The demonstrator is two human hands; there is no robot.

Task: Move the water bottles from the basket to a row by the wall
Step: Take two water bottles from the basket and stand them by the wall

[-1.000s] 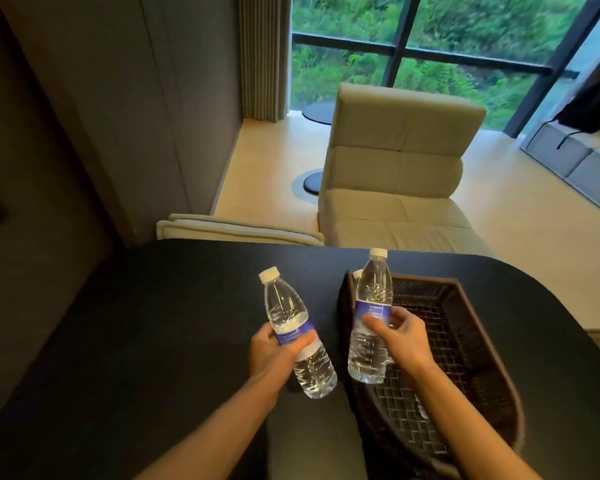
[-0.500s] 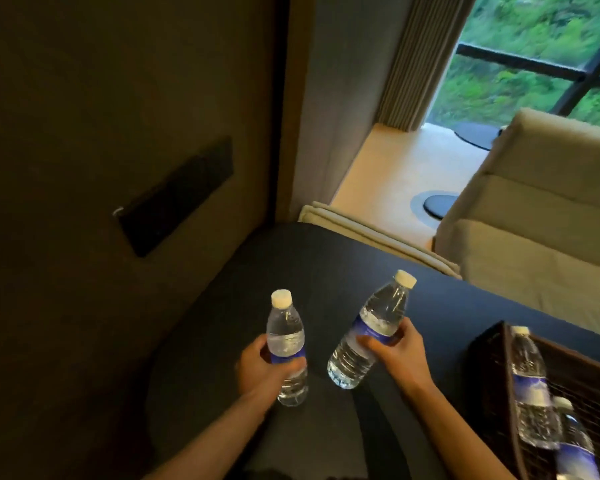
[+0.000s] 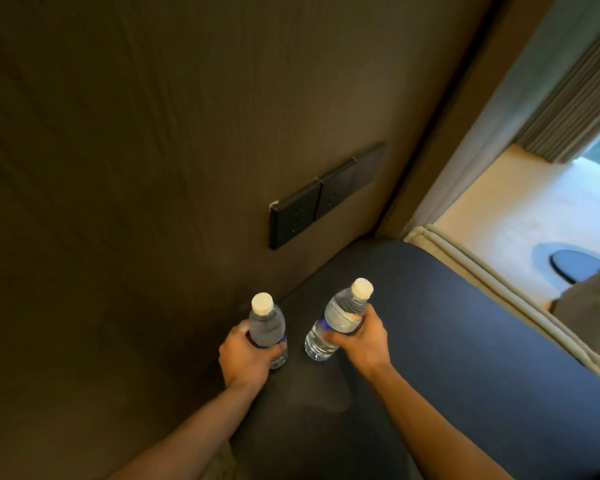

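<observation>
My left hand (image 3: 245, 356) grips a clear water bottle (image 3: 266, 325) with a white cap and blue label, held upright close to the brown wall (image 3: 153, 168), its base at or just above the dark table (image 3: 447, 341). My right hand (image 3: 362, 336) grips a second, matching water bottle (image 3: 340, 318), tilted with its cap leaning to the right and its base just over the table, a short way right of the first. The basket is out of view.
A black socket panel (image 3: 321, 197) is set in the wall just above the table's far corner. Beyond the table's rounded far edge lie a beige cushion edge (image 3: 492, 275), the light floor and a grey curtain (image 3: 575, 98).
My view has swung left from the basket and chair to the wall. Both hands carried their bottles left and toward the wall, and the basket left the view.
</observation>
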